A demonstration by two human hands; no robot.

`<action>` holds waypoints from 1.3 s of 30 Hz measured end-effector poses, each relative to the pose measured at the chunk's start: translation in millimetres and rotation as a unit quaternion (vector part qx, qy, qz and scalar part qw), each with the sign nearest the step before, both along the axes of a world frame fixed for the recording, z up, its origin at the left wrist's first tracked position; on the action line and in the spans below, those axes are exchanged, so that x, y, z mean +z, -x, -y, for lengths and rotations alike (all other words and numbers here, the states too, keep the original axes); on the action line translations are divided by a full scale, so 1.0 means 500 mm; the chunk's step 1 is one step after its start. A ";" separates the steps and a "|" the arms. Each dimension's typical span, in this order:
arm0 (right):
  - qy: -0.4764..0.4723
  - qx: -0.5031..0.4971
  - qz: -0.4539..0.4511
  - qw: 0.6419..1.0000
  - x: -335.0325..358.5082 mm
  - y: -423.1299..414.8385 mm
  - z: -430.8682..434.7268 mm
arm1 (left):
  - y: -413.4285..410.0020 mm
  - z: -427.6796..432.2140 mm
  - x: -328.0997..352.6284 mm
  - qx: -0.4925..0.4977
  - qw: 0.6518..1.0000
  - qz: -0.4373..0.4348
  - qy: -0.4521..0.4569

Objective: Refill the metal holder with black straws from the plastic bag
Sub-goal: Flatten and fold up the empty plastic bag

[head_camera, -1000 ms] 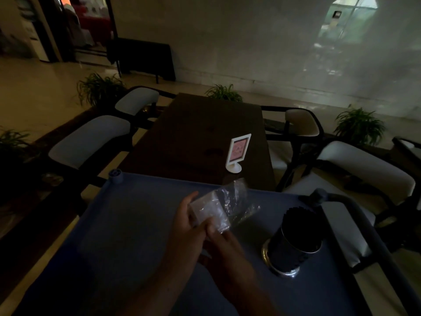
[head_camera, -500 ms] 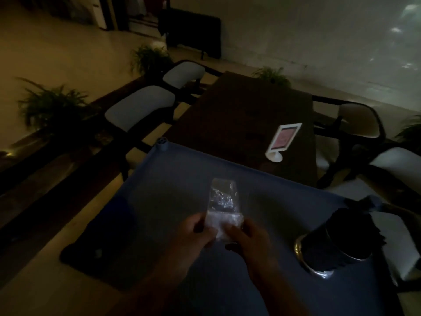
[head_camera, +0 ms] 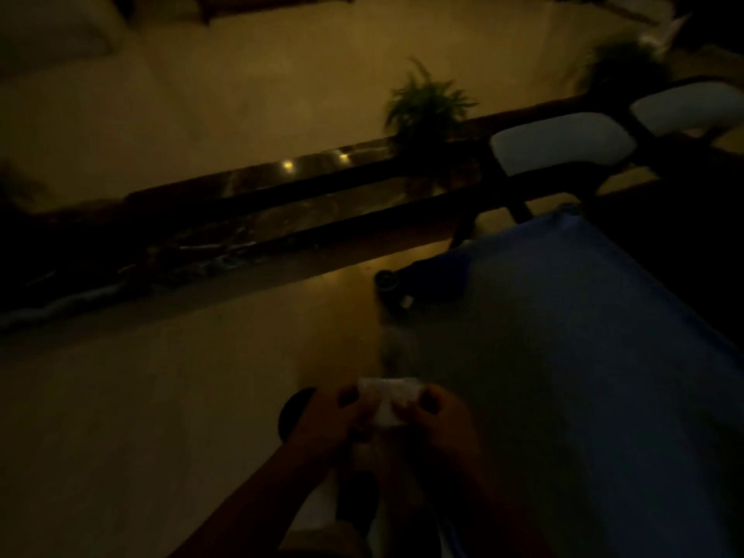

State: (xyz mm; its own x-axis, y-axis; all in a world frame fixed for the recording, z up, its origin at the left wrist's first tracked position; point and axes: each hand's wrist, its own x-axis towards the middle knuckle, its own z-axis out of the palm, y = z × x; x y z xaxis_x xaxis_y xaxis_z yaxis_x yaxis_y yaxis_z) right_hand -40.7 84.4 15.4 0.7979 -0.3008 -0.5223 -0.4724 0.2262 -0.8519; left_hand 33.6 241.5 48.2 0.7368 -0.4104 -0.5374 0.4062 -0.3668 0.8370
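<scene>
Since the earlier frame our view has swung left and down, so the metal holder has left the picture and the floor [head_camera: 161, 396] now fills most of it. We hold the plastic bag [head_camera: 387, 399] low in front of us, at the left edge of the blue cart top [head_camera: 583, 356]. The left hand [head_camera: 328, 416] and right hand [head_camera: 435, 416] each pinch it, fingertips closed on its two sides.

We judge the bag light, thin and limp, and likely slick, so it is best taken at its edges near the mouth and pulled apart gently. Whether any black straws remain inside we cannot tell; the bag is pale, crumpled and blurred. Beyond the cart stand a white-cushioned chair [head_camera: 559, 149] and a potted fern [head_camera: 426, 106] by a dark ledge.
</scene>
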 end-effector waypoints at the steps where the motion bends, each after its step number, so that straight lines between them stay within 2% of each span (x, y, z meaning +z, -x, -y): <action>1: -0.002 0.022 0.006 1.000 -0.009 -0.014 -0.017 | 0.000 -0.025 -0.009 0.020 1.000 0.000 0.003; 7: 0.029 0.094 -0.002 0.995 -0.078 -0.103 -0.150 | -0.038 -0.166 -0.080 0.119 0.992 -0.030 -0.002; 12: 0.036 0.137 -0.079 0.987 -0.178 -0.201 -0.266 | -0.122 -0.275 -0.172 0.163 0.984 -0.062 -0.029; 16: -0.006 0.138 -0.139 0.981 -0.276 -0.281 -0.326 | -0.212 -0.335 -0.267 0.154 0.980 -0.119 -0.030; 19: -0.041 0.105 -0.168 0.979 -0.371 -0.324 -0.358 | -0.267 -0.357 -0.368 0.153 0.974 -0.158 -0.053; 23: -0.042 0.097 -0.190 0.976 -0.529 -0.358 -0.361 | -0.289 -0.372 -0.539 0.175 0.967 -0.163 -0.084; 32: 0.056 0.143 -0.191 0.969 -0.983 -0.372 -0.351 | -0.296 -0.360 -0.993 0.199 0.954 -0.127 -0.184; 39: 0.099 0.133 -0.217 0.962 -1.226 -0.403 -0.344 | -0.329 -0.323 -1.249 0.221 0.944 -0.130 -0.206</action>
